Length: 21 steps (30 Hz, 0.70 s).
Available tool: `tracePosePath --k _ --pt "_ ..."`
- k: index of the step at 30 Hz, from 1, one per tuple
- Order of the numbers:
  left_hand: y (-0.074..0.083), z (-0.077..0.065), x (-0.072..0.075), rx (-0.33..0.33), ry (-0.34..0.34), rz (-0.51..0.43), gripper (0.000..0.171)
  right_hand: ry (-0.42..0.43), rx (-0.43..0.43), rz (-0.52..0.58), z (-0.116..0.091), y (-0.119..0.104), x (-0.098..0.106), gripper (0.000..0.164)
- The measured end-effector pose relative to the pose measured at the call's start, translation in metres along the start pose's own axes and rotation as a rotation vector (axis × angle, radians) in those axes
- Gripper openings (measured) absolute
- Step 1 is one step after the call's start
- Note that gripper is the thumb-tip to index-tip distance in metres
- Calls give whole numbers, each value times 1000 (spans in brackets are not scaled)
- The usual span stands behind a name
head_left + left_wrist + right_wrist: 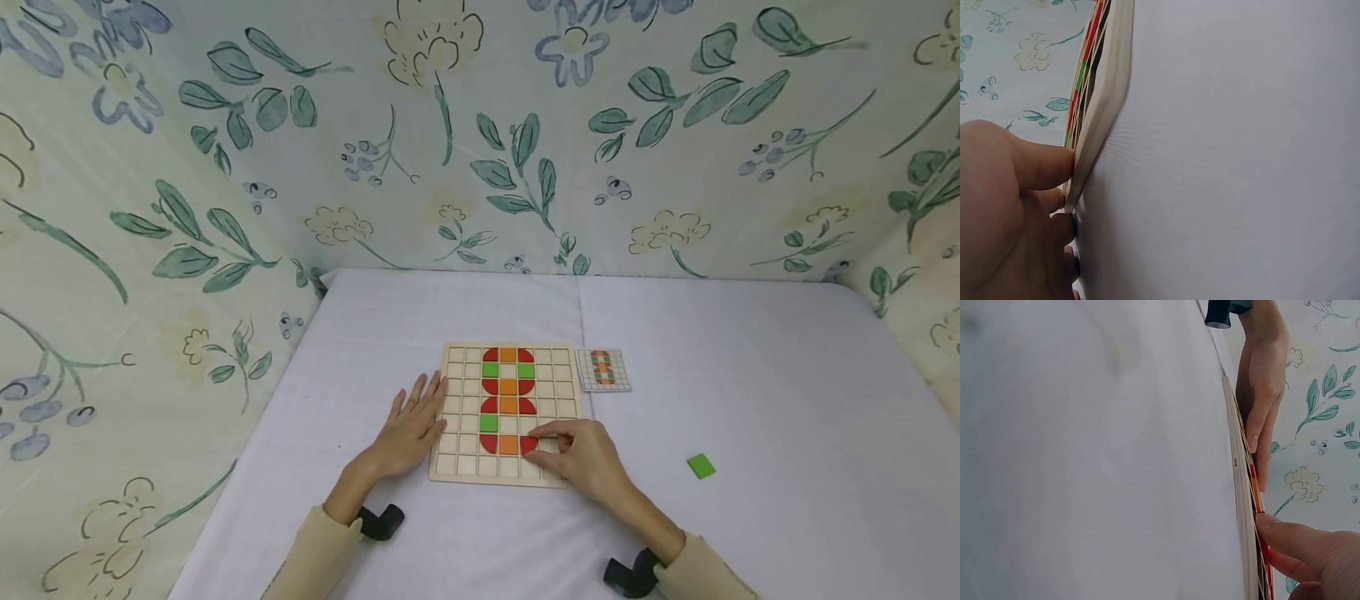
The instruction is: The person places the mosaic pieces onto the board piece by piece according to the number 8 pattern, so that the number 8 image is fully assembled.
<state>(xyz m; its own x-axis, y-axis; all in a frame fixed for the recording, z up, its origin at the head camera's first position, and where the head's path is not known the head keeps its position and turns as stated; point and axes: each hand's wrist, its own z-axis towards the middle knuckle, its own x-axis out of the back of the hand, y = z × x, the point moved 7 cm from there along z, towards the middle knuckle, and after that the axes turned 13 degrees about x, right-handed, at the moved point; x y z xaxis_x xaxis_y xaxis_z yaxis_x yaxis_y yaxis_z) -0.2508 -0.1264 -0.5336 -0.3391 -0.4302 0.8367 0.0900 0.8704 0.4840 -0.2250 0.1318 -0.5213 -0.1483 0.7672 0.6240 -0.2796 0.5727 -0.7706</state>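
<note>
A wooden grid board [551,387] lies on the white cloth, its middle columns filled with red rounded, orange square and green square tiles. My right hand [588,458] is over the board's lower right part, thumb and index finger pinching a red rounded tile [528,445] that sits in a cell beside an orange tile [508,445]. Fingers spread, my left hand [408,429] rests along the board's left edge. The left wrist view shows its thumb [1047,165] touching the board's side.
A small pattern card [606,372] lies at the board's upper right, showing a similar design. One loose green tile [701,466] is on the cloth to the right of my right hand. Floral fabric [517,167] hangs behind and beside the table [787,358].
</note>
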Motion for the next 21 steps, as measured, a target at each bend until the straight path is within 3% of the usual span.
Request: tracePosePath --k 13,21 --pt "0 1 -1 0 3 5 65 -4 -20 42 -3 0 0 28" --pt "1 -1 1 -8 14 -15 64 34 -115 91 -15 10 26 30"
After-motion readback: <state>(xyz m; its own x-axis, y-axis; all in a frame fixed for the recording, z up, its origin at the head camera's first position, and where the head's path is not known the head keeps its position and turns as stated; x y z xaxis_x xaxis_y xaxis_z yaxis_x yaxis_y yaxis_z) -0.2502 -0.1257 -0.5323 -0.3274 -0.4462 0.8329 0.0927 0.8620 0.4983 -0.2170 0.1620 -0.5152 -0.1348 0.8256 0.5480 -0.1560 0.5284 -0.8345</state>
